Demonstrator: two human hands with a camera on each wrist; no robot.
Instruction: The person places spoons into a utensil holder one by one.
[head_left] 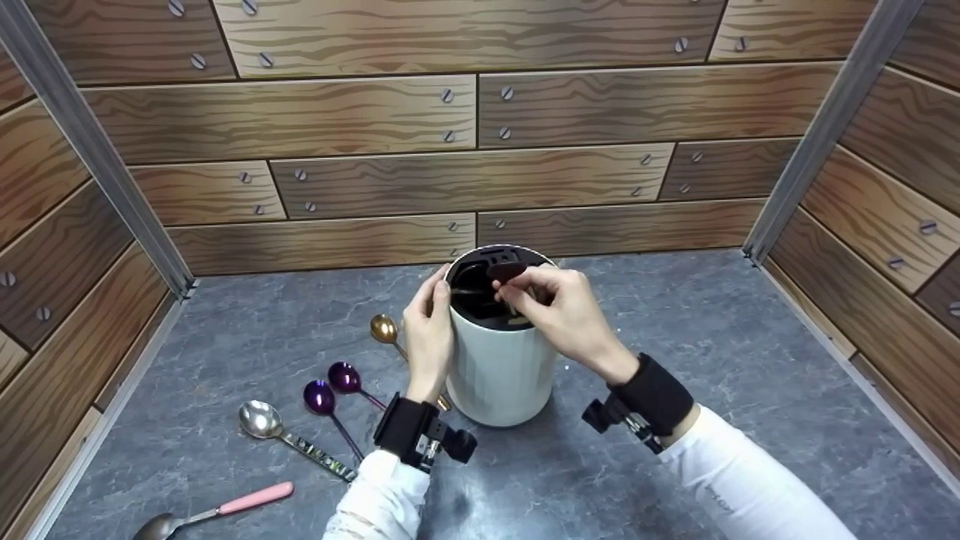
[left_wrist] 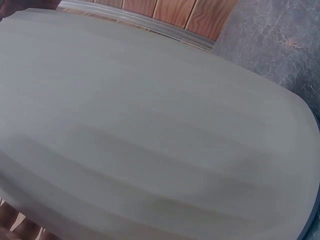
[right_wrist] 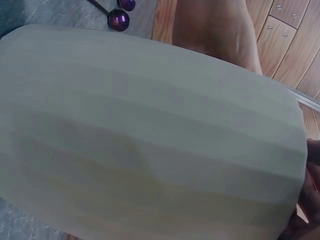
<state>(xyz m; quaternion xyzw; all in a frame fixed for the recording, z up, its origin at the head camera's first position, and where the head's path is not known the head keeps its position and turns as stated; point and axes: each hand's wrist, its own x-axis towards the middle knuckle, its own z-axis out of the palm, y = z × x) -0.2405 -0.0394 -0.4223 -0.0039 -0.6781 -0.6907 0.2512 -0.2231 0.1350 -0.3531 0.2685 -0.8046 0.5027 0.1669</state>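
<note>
While my left hand [head_left: 429,334] braces the white ribbed holder [head_left: 501,369] by its rim, my right hand [head_left: 564,309] sits over the mouth, pinching a dark-bowled spoon [head_left: 508,271], handle pointing down into the divider slots. Right is nearer. Gold spoon [head_left: 384,328], two purple spoons [head_left: 331,387], silver spoon [head_left: 260,420] lie left on the countertop [head_left: 712,360], not obstructing.

Even, soft overhead light filling the head view, faint shadows lying under the white holder [head_left: 501,367], edges bowing slightly, both wrist views showing it blurred and very close
</note>
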